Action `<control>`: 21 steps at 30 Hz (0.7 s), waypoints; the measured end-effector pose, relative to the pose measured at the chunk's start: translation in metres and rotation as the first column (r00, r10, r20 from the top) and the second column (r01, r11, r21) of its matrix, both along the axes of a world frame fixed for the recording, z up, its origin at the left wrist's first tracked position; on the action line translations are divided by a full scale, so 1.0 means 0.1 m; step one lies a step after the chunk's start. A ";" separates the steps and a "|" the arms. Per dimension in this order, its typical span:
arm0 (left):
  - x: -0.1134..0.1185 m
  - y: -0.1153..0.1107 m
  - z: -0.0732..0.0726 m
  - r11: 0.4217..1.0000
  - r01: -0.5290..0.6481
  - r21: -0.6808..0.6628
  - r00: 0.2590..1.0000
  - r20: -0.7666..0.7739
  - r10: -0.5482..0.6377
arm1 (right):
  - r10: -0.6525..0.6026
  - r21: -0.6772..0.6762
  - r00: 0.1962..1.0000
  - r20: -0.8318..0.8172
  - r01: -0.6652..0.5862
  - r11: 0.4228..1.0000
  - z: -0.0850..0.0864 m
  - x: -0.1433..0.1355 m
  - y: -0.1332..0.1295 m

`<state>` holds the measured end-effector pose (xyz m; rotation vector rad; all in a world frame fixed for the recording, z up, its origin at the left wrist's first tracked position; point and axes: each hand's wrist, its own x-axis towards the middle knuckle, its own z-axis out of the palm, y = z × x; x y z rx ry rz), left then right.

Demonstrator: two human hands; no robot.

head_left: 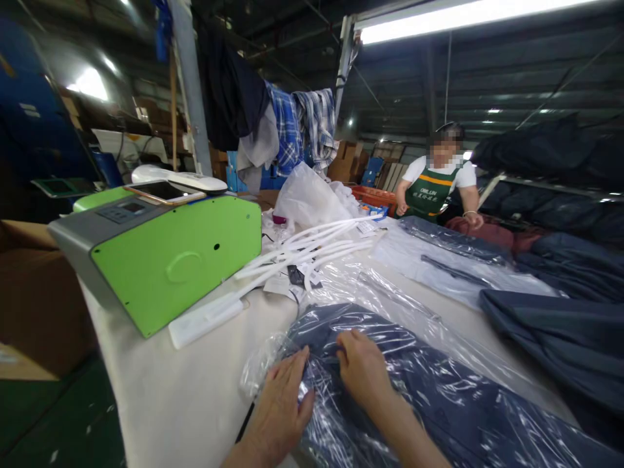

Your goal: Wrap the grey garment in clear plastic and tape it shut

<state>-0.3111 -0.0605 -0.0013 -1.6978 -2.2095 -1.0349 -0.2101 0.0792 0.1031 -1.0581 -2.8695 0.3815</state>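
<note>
A dark navy garment in a clear plastic garment bag (439, 383) lies across the near part of the table, its film creased and shiny. My left hand (280, 406) rests on the bag's left edge, fingers stretched out and thumb apart. Further right, my right hand (363, 367) has its fingers curled down against the film, closed on the plastic; the fingertips are partly hidden. Loose clear film bunches up just left of my left hand.
A green and grey machine (180, 260) stands at the left with a phone (166, 191) on top. White plastic strips (292, 250) lie mid-table. Dark garments (560, 344) cover the right side. A co-worker in a green apron (431, 192) stands beyond the table.
</note>
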 end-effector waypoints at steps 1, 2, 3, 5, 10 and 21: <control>-0.01 0.00 -0.03 1.000 0.002 0.008 1.000 0.009 -0.002 | 0.044 0.019 0.998 -0.049 -0.043 0.999 -0.09 0.01 -0.16; -0.02 -0.01 -0.08 1.000 -0.002 0.011 1.000 0.020 0.001 | 0.138 0.036 0.980 -0.145 -0.134 0.990 -0.21 0.01 -0.31; -0.04 -0.01 -0.14 1.000 -0.017 0.010 0.999 0.032 0.017 | 0.186 0.045 0.956 -0.229 -0.180 0.983 -0.34 0.00 -0.45; -0.09 0.00 -0.30 0.998 -0.064 0.000 0.996 0.061 0.064 | 0.159 0.029 0.928 -0.338 -0.159 0.987 -0.58 -0.08 -0.66; -0.31 0.05 -0.56 0.999 -0.039 0.034 0.984 0.172 0.033 | 0.280 -0.161 0.874 -0.396 -0.366 0.916 -0.58 -0.16 -0.73; -0.88 0.30 0.82 0.934 -0.141 -0.327 0.910 0.328 0.252 | -0.773 -0.224 0.450 -0.447 0.781 0.583 0.26 2.97 0.53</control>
